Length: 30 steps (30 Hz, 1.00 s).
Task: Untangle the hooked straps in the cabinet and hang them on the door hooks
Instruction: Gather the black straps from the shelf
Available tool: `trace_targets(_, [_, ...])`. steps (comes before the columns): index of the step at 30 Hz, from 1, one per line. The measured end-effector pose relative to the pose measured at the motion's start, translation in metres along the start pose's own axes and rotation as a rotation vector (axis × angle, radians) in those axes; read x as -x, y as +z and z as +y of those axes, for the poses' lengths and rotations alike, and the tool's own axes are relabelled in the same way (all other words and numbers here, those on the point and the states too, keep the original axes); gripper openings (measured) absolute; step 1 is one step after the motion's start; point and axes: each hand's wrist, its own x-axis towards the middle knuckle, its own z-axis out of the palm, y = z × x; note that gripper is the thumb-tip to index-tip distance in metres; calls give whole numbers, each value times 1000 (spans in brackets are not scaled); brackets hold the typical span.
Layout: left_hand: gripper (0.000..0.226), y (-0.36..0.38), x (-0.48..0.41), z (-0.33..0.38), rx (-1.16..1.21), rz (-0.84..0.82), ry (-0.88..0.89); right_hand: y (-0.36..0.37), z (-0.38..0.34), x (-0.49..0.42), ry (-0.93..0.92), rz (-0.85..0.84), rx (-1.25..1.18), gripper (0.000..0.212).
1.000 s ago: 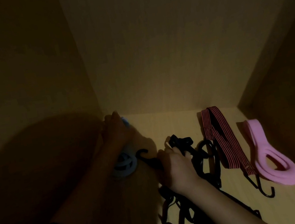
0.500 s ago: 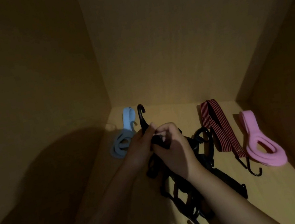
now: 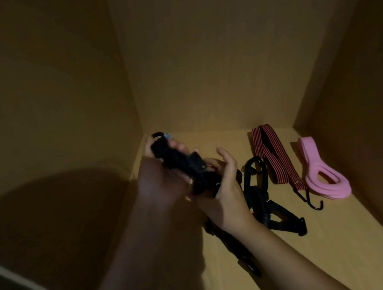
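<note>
Hanging between both hands, the black strap tangle (image 3: 196, 170) sits left of centre, with its upper part lifted off the cabinet floor (image 3: 354, 244). The upper end is bunched dark in the left hand (image 3: 163, 178), whose fingers curl round it. The right hand (image 3: 226, 189) grips the bundle just below and to the right, thumb pointing up, fingers wrapped under the webbing. Both hands are closed on the tangle and almost touching each other. The rest of the tangle drops behind the right wrist and lies on the floor, its loops and black hooks spreading right and toward the near edge. How the loops cross is too dark to tell. Right of it, a red-and-black striped strap (image 3: 276, 158) lies flat, running far to near, with its dark hook (image 3: 316, 206) at the near end. Just beside that, further right, a coiled pink strap (image 3: 322, 173) lies on the floor. The back wall (image 3: 195, 55) and the left wall (image 3: 37, 94) are plain tan board, and arm shadow falls on the left wall.
</note>
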Motion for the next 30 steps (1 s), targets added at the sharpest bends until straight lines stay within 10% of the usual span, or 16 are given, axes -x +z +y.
trace_targets(6, [56, 3, 27, 14, 196, -309, -205, -1, -14, -7, -179, 85, 222, 10])
trace_targets(9, [53, -8, 37, 12, 209, -190, -173, -9, -42, -18, -73, 128, -71, 13])
trace_targets(16, [51, -28, 64, -3, 306, -483, -280, -24, -63, -48, -62, 328, 29, 23])
trace_targets(22, [43, -62, 62, -26, 288, -206, -382, -21, -79, -60, 562, 292, -727, 36])
trace_targets(26, [43, -54, 64, -41, 145, 69, -291, -12, -96, -52, 513, 150, -763, 46])
trace_targets(30, [37, -31, 69, -42, -50, -40, -327, -15, -102, -39, 251, 169, -906, 48])
